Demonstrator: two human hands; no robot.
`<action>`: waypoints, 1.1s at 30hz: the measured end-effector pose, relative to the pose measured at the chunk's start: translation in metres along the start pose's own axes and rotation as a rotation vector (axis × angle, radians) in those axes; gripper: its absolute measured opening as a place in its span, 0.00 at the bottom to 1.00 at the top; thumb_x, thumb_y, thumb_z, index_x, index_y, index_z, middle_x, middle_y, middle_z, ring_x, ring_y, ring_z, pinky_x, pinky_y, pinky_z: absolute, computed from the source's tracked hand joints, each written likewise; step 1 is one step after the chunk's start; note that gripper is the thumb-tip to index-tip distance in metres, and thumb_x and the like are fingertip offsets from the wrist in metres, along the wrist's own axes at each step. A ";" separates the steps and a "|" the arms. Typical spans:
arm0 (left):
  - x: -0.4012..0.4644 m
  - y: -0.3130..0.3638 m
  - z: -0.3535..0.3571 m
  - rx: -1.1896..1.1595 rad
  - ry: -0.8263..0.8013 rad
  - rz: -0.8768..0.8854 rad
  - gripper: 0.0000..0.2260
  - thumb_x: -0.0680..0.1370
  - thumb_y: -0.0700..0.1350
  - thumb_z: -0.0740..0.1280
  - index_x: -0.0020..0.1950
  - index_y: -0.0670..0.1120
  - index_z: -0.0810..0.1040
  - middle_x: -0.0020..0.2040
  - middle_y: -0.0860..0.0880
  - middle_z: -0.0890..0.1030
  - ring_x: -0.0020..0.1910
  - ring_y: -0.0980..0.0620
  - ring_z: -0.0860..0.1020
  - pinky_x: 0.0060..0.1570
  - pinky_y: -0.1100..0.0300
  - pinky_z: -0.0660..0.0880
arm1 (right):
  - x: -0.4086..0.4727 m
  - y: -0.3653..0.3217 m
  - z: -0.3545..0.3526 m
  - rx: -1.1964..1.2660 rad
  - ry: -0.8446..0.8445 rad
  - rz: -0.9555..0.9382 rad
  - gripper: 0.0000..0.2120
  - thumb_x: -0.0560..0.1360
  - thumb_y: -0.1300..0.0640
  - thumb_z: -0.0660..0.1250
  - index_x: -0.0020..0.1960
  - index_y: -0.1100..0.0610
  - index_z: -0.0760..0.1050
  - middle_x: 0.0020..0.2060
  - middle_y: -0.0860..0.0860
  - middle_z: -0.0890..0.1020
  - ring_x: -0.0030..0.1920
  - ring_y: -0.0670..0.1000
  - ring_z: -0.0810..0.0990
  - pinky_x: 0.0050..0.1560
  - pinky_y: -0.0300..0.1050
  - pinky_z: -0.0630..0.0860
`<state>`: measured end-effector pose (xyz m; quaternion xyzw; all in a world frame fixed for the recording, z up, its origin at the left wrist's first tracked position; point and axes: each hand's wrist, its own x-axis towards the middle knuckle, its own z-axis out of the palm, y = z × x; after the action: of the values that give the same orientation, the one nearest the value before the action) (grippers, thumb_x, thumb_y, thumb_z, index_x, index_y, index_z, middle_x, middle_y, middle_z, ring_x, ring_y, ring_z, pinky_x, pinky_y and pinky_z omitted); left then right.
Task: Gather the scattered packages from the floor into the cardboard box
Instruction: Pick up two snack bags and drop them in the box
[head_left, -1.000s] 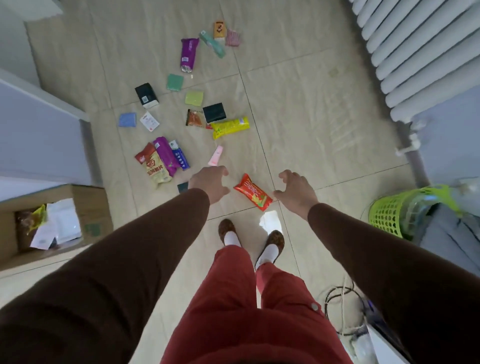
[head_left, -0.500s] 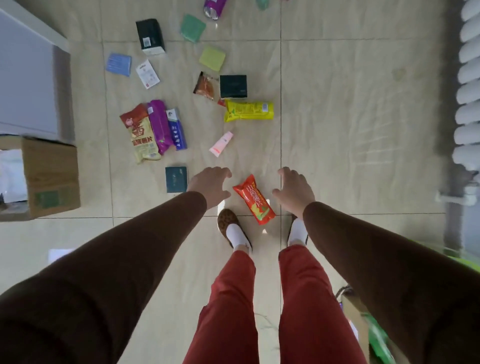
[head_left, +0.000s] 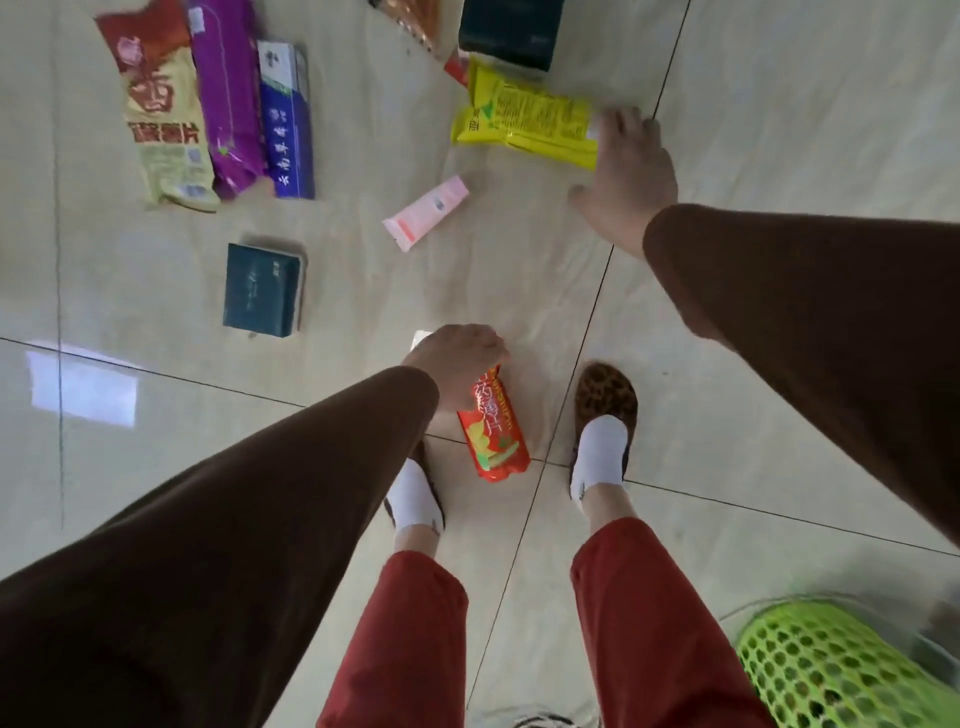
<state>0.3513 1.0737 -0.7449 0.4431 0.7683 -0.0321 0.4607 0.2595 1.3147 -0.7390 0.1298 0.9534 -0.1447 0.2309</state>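
L hand (head_left: 456, 364) curled over top end of red-orange snack pkt (head_left: 494, 426), which lay on floor tiles (head_left: 779, 395) betw. the two slippered feet; looked like a grip on it. R hand (head_left: 626, 174) reached fwd, fingers spread and flat on near end of yellow pkt (head_left: 524, 122), not closed round it. Both pkts judged light, soft, crinkly foil, prob. slippery; best pinched at a crimped end seam. Cardboard box not in view.

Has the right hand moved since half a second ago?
Yes. The right hand has moved forward, away from the red snack packet between the feet, and now touches the yellow packet.
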 end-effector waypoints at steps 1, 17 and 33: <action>0.010 -0.001 0.013 0.028 -0.021 0.025 0.34 0.73 0.51 0.75 0.77 0.51 0.66 0.76 0.48 0.69 0.76 0.46 0.65 0.73 0.50 0.64 | 0.014 0.004 0.007 -0.017 0.016 -0.013 0.32 0.74 0.54 0.70 0.73 0.59 0.64 0.71 0.59 0.68 0.70 0.62 0.67 0.63 0.60 0.73; 0.066 -0.055 0.071 0.059 0.375 -0.125 0.28 0.69 0.46 0.77 0.67 0.44 0.73 0.59 0.44 0.81 0.60 0.41 0.78 0.66 0.47 0.71 | 0.069 0.020 0.090 -0.050 -0.003 -0.004 0.38 0.68 0.55 0.77 0.71 0.63 0.63 0.64 0.63 0.74 0.66 0.65 0.71 0.61 0.58 0.71; -0.089 -0.039 -0.035 -0.751 0.391 -0.762 0.32 0.73 0.59 0.73 0.69 0.48 0.64 0.56 0.47 0.79 0.49 0.45 0.80 0.48 0.50 0.79 | -0.102 -0.047 -0.027 0.189 -0.108 0.210 0.38 0.68 0.45 0.75 0.72 0.56 0.63 0.64 0.60 0.75 0.65 0.63 0.72 0.62 0.57 0.69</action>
<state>0.3160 1.0075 -0.6733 -0.0619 0.9035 0.1619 0.3919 0.3222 1.2621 -0.6574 0.2420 0.9029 -0.2155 0.2826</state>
